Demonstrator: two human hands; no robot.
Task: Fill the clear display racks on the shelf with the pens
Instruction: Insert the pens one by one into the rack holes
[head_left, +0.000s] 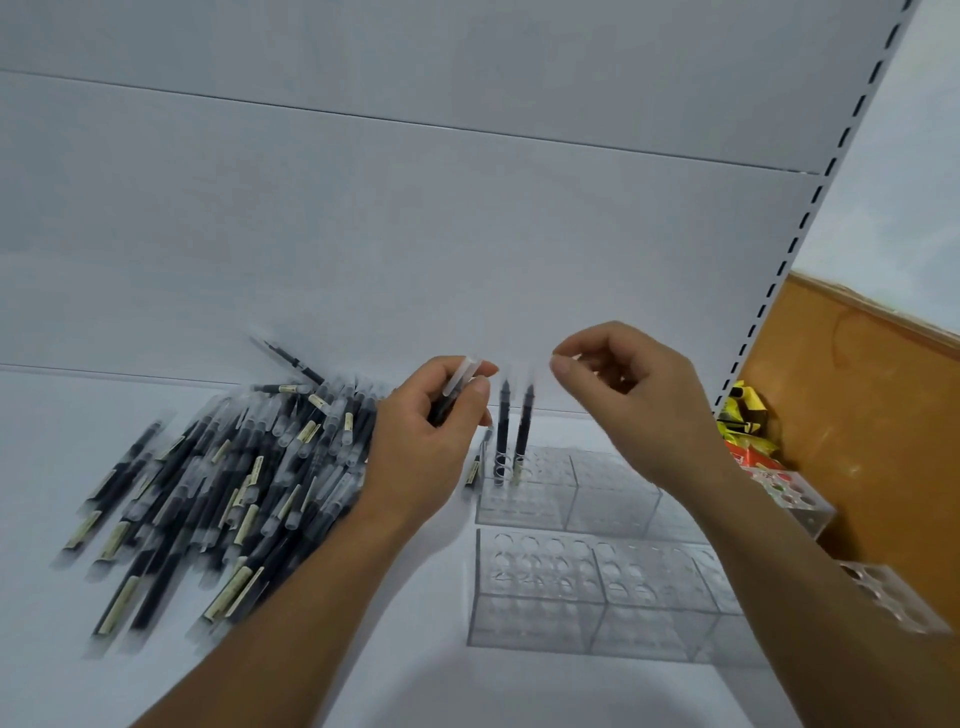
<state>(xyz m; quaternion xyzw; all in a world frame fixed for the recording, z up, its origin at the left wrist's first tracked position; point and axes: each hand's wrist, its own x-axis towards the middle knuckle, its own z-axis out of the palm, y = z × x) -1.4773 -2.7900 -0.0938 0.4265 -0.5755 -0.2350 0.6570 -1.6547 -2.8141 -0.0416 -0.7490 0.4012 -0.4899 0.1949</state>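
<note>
1. The white shelf (426, 597) carries everything. Off to the right there's a brown board (857, 415) with some yellow and red packets (743, 421) tucked against it.
2. The loose pile of pens (234, 493) is sprawled over the left side of the shelf, dark barrels with clear caps, all lying flat.
3. Two clear racks sit right of the pile: the near rack (597, 592) has nothing in its holes, and the far rack (571, 488) sits just behind it. A couple of smaller spare racks (893, 597) are over by the board.
4. The left hand (431, 431) is gripping a small bunch of pens (462, 374), caps poking up past the fingers, right between the pile and the far rack.
5. The right hand (634, 395) hovers above the far rack with its fingers curled in and thumb and forefinger nearly meeting. It's blurry, but I can't make out anything in it.
6. Two standing pens (503, 431) are upright in the far rack's left corner, so I'd say we're very early in the filling.

Next move, I reckon: the right hand pinches one pen out of the left hand's bunch, lines it up over the next free hole and drops it in straight — without knocking the two already standing.
</note>
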